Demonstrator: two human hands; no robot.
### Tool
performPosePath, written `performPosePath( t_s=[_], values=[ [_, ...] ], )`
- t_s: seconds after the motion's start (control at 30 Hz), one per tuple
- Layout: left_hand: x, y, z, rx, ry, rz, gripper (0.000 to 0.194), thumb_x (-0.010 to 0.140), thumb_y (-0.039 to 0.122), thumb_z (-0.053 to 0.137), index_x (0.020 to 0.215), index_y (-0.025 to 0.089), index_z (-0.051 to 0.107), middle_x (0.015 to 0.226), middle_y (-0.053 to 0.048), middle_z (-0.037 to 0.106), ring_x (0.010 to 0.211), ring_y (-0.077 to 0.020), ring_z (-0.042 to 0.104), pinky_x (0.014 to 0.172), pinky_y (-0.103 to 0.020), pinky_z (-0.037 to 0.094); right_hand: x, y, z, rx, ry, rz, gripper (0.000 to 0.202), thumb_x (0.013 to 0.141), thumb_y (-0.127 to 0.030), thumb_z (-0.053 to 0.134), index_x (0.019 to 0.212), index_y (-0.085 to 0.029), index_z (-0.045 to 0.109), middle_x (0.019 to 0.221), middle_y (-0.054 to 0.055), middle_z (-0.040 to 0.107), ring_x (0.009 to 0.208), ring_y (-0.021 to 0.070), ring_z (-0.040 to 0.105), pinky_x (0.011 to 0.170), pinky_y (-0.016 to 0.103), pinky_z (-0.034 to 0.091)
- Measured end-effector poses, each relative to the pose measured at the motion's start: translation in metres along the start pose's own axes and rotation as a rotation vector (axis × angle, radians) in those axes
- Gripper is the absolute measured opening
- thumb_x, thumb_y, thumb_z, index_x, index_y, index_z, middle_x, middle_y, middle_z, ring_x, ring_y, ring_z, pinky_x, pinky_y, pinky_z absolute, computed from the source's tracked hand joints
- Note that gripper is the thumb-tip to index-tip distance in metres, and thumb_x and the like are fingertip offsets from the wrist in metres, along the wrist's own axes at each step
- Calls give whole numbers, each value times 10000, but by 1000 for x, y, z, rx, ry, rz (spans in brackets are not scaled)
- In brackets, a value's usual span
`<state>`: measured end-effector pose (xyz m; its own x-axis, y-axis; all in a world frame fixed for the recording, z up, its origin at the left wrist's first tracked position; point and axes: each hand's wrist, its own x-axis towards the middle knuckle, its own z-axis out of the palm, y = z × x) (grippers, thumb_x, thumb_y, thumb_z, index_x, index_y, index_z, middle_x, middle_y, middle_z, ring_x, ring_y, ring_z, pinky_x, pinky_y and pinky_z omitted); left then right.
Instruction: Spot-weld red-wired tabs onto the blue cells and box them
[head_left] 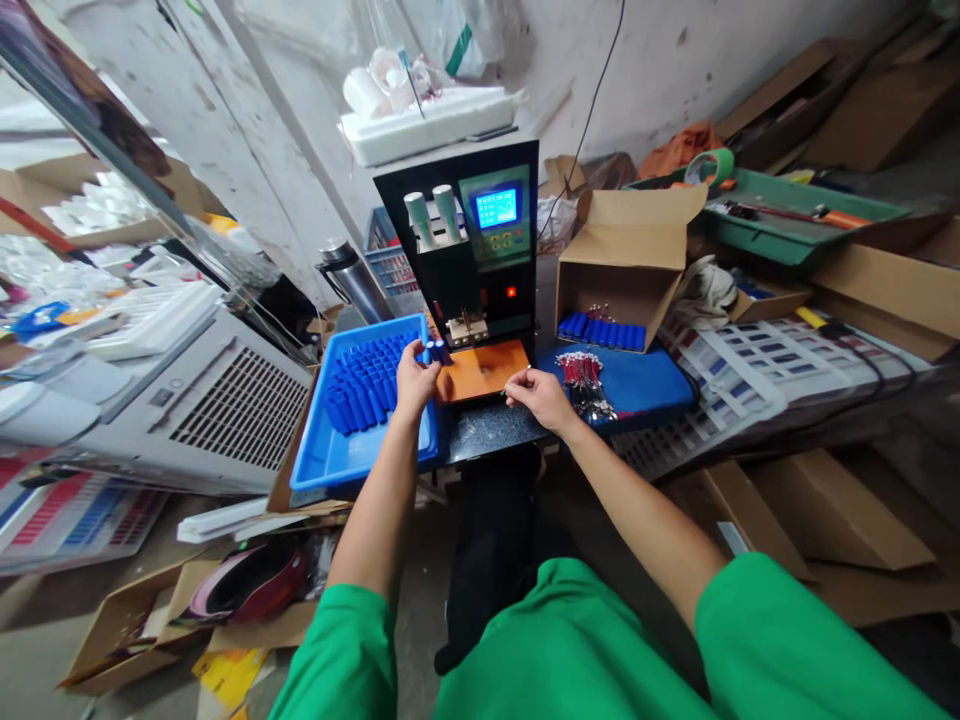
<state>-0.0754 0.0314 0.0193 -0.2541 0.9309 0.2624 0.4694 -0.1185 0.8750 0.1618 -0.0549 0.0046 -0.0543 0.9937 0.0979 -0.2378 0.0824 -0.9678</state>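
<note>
My left hand (417,380) is closed round blue battery cells (438,352), their ends pointing toward the spot welder (457,270). It is at the left edge of the orange plate (484,370), beside a blue tray (307,455) holding rows of blue cells (364,390). At the plate's right edge, my right hand (544,397) has its fingertips pinched together. Whatever small thing they hold is too tiny to make out. Just right of that hand lies a bunch of red wire leads (581,372) with shiny metal ends, on a blue surface (652,390).
An open cardboard box (622,245) with a row of blue cells stands behind the leads. A metal flask (356,280) is behind the tray. A green tray (810,210) with tools sits at the back right. White foam (427,125) rests on the welder.
</note>
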Motion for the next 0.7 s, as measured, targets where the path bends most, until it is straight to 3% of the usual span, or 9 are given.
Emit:
performPosePath(
  t_s=[0.17, 0.33, 0.4, 0.57, 0.7],
  values=[
    [10, -2, 5, -24, -75, 23, 331, 687, 131, 573, 1006, 142, 660, 966, -68, 725, 814, -169, 652, 818, -301, 514, -3, 3, 0, -11, -2, 16, 377, 660, -504, 839, 728, -181, 656, 632, -2, 651, 578, 143, 630, 613, 293, 535],
    [-17, 5, -5, 163, 40, 11, 195, 702, 192, 611, 892, 178, 655, 792, -15, 681, 693, -154, 577, 716, -283, 464, -2, 6, -5, 20, 29, 40, 387, 642, -503, 847, 728, -183, 649, 639, -4, 652, 563, 132, 622, 596, 281, 530],
    [-30, 11, -3, 164, 10, 44, 178, 712, 221, 627, 887, 195, 652, 766, -1, 669, 683, -154, 568, 682, -276, 446, 1, 7, -6, 38, 48, 45, 395, 643, -512, 845, 741, -184, 647, 641, -5, 653, 557, 130, 619, 588, 279, 530],
    [-45, 25, 28, 17, -149, 119, 184, 766, 275, 634, 935, 202, 635, 790, 0, 670, 697, -151, 588, 688, -276, 463, 15, 7, -2, 92, 104, 33, 412, 650, -529, 836, 769, -185, 643, 643, -7, 650, 571, 130, 617, 592, 278, 542],
    [-43, 29, 52, -64, -186, 165, 166, 801, 288, 636, 934, 189, 617, 790, -11, 646, 721, -154, 584, 726, -287, 479, 30, 5, 1, 129, 154, 34, 411, 631, -511, 845, 767, -187, 632, 667, -7, 650, 605, 129, 618, 597, 270, 544]
  ],
)
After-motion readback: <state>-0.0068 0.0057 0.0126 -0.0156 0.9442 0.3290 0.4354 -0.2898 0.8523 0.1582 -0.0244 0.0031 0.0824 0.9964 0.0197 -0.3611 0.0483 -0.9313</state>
